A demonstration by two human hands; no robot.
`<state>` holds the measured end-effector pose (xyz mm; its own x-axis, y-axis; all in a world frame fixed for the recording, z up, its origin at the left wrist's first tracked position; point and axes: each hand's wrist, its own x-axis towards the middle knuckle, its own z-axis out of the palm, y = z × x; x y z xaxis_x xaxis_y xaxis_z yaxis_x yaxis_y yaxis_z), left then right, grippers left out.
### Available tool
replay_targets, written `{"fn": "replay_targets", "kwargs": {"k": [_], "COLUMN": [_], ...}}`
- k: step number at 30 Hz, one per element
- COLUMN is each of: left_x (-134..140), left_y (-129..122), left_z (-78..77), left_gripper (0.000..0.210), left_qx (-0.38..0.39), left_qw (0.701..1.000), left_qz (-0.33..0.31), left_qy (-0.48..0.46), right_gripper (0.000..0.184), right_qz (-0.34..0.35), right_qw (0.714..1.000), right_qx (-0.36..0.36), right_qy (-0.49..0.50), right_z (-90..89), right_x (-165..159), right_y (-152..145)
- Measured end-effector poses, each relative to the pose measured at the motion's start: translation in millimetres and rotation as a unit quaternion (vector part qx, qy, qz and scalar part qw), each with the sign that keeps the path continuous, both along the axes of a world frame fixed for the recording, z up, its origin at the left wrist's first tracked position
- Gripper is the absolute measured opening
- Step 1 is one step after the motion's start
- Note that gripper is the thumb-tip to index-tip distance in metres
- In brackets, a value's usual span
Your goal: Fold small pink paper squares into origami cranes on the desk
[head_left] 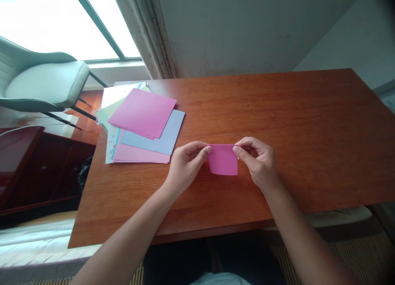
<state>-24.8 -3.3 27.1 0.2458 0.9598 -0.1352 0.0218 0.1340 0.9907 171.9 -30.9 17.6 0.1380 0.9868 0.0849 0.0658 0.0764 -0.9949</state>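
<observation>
The left hand (187, 163) and right hand (257, 159) meet over the middle of the table (293, 124), each pinching a top corner of a small pink paper (222, 159) between thumb and forefinger; the paper hangs between them as a short, smooth rectangle, folded along its upper edge as far as one can tell, its lower edge just above or touching the wood. The table is a flat reddish-brown slab with fine straight grain and a squared front edge that runs below the forearms; its left edge slants away toward the window (61, 17), and its back edge lies against a pale, scuffed wall (247, 30). To the right of the hands the wood lies bare out to the far corner, and in front of the paper a broad bare strip reaches the near edge. To the left, near the left hand but apart from it, lies a stack (142, 128) of thin matte sheets fanned askew: a pink square on top, a grey-blue sheet under it, another pink one below that, and pale green and printed white sheets poking out toward the table's left edge, some reaching over it. Beyond that edge stands a chair (46, 83) with a padded grey seat and thin dark legs, and below it a dark glossy cabinet (33, 170).
</observation>
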Motion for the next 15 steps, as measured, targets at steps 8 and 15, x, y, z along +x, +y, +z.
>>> {"fn": "replay_targets", "kwargs": {"k": [8, 15], "left_x": [-0.7, 1.6], "left_y": [0.1, -0.1], "left_z": [-1.8, -0.3], "left_gripper": [0.026, 0.026], "left_qx": [0.056, 0.045], "left_qw": [0.995, 0.998], "left_qz": [0.031, -0.005], "left_qy": [0.074, 0.041], "right_gripper": [0.01, 0.009], "right_qz": [-0.009, -0.028], "right_qw": [1.0, 0.999], "right_qx": [0.0, 0.005], "right_qy": [-0.008, 0.024], "right_z": [-1.5, -1.6], "right_x": [-0.8, 0.8], "right_y": [0.0, 0.9]}}
